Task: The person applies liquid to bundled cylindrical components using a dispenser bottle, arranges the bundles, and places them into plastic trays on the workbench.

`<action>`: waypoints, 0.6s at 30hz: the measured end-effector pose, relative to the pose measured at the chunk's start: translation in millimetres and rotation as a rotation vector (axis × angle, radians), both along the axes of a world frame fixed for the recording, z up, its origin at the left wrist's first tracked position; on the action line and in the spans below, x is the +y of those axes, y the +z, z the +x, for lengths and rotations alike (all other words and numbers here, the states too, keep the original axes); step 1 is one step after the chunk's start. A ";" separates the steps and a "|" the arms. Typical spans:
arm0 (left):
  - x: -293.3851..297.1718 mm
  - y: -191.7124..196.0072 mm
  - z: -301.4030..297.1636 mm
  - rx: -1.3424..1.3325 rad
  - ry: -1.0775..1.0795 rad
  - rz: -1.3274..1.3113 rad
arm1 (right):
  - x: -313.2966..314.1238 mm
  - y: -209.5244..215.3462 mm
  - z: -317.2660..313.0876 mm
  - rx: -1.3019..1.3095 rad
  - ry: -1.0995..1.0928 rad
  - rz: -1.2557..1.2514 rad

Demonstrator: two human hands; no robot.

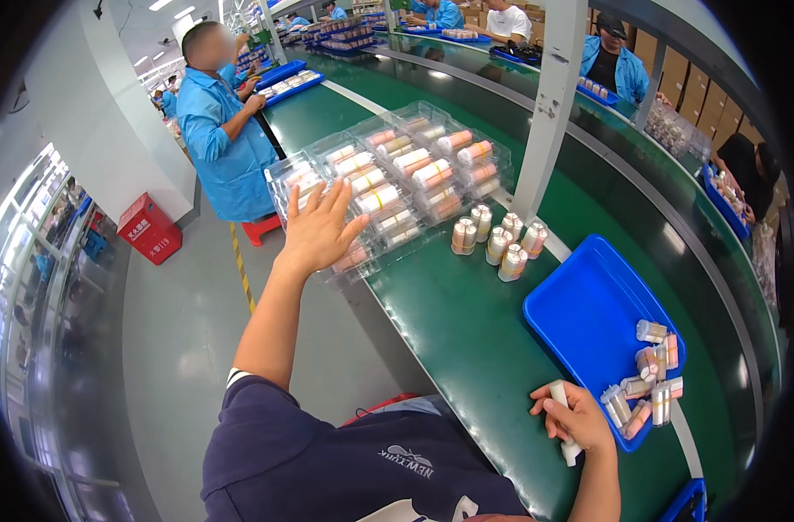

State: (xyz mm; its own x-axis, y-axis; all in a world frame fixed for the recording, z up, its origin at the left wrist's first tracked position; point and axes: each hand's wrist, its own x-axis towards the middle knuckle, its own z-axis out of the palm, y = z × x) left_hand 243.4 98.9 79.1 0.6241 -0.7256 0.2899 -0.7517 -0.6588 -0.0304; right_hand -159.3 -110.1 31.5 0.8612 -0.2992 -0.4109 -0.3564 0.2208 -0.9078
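My left hand (pixel 320 233) lies with fingers spread over the near left part of a clear plastic tray (pixel 334 271). Rows of white and pink tube bundles (pixel 378 199), bound with yellow bands, fill its compartments. In my right hand (pixel 581 421), fingers curled, is a slim white tube (pixel 570 451) whose ends stick out on both sides. Several upright tube bundles (pixel 512 262) stand on the green work surface beside the clear tray. Just past my right hand is a blue tray (pixel 579 291), with loose tube bundles (pixel 662 402) heaped at its near right end.
The green conveyor table (pixel 449 322) runs away from me, with a grey metal post (pixel 553 104) on its far side. A person in a blue jacket (pixel 227 148) stands at the left beside another blue tray (pixel 291 85). A red box (pixel 150 229) sits on the floor.
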 end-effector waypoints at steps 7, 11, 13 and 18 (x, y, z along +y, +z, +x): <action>-30.9 3.3 -59.3 0.042 -0.415 -0.664 | -1.2 1.0 1.5 0.016 0.002 0.006; -84.7 -29.2 -70.0 0.513 -0.595 -0.644 | 0.0 2.6 1.8 0.007 0.001 -0.010; -110.4 -58.2 -44.1 0.721 -0.489 -0.607 | 0.8 4.2 2.4 0.003 0.001 -0.001; -149.7 -74.0 -23.8 1.216 -0.627 -0.626 | -1.9 1.4 2.4 0.014 0.032 0.004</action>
State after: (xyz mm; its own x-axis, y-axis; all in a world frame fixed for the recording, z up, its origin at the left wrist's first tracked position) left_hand 219.6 -50.8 5.1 0.3488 -0.9170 0.1935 -0.2678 0.1004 0.9582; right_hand -156.9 -112.0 32.9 0.8645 -0.2703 -0.4237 -0.3756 0.2127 -0.9020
